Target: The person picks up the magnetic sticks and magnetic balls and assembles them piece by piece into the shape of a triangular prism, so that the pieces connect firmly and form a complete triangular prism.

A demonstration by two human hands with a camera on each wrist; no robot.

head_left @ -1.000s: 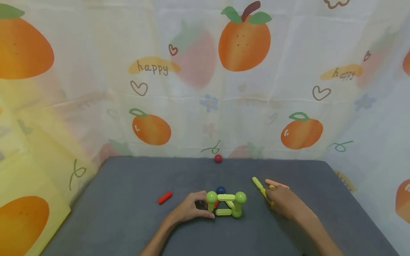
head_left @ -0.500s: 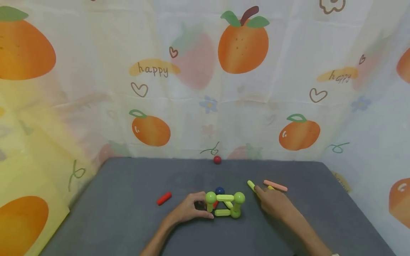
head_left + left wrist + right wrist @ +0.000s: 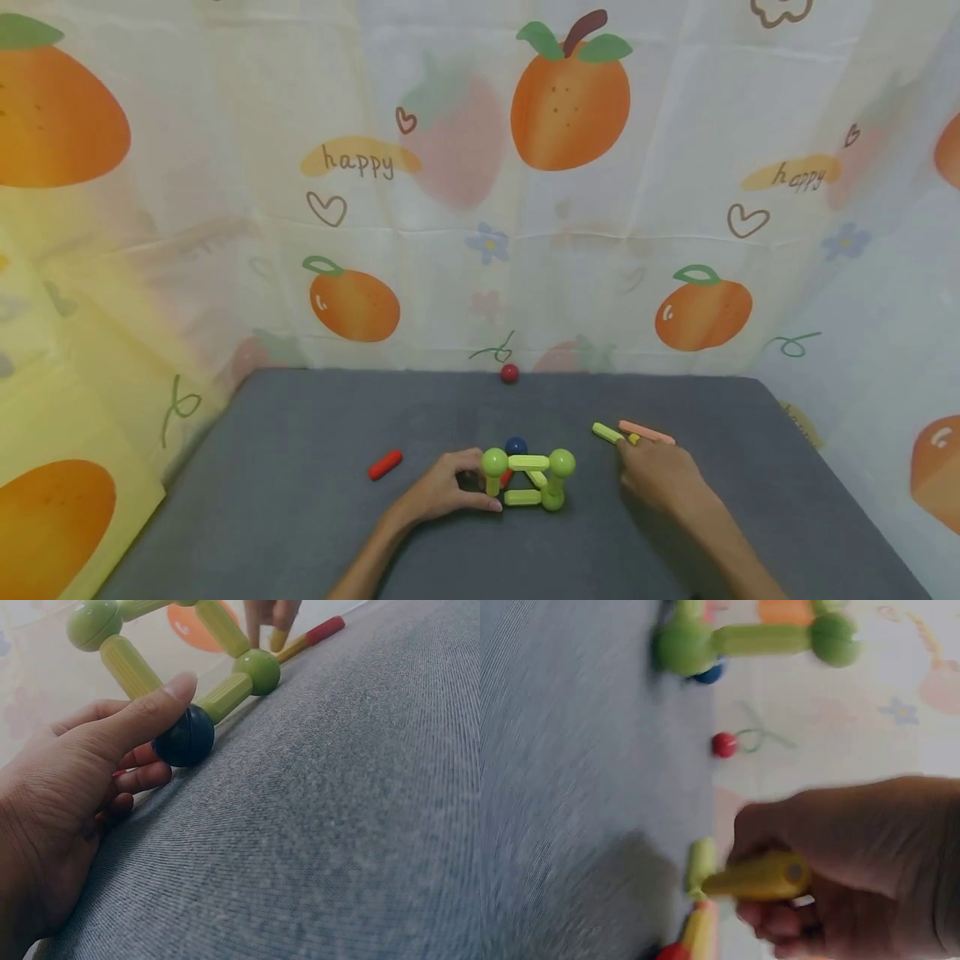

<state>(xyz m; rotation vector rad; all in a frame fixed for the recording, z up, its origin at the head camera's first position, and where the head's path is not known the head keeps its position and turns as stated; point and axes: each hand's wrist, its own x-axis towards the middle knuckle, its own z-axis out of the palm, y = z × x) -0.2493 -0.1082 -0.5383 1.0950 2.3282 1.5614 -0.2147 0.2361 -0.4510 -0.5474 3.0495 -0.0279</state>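
Observation:
My left hand (image 3: 441,487) grips a dark blue ball (image 3: 187,739) at a lower corner of a magnetic-looking frame; the thumb lies over it in the left wrist view. Green balls (image 3: 562,463) and light-green rods (image 3: 528,462) make up the frame, with another blue ball (image 3: 516,447) at its back. My right hand (image 3: 663,475) pinches a yellow rod (image 3: 769,877), mostly hidden in the head view. Just past its fingertips are a loose light-green rod (image 3: 607,432) and a salmon-pink rod (image 3: 647,432). Motion blurs the right wrist view.
Alone on the grey table (image 3: 315,417), left of the frame, lies a red rod (image 3: 386,464). A red ball (image 3: 510,373) rests by the back edge, against the fruit-print cloth (image 3: 450,275). Yellow and red rods (image 3: 697,930) lie below the right hand.
My right hand shifted left, then came back right and now holds the yellow rod. The loose light-green rod has turned and lies flatter across. Left hand and frame stay put.

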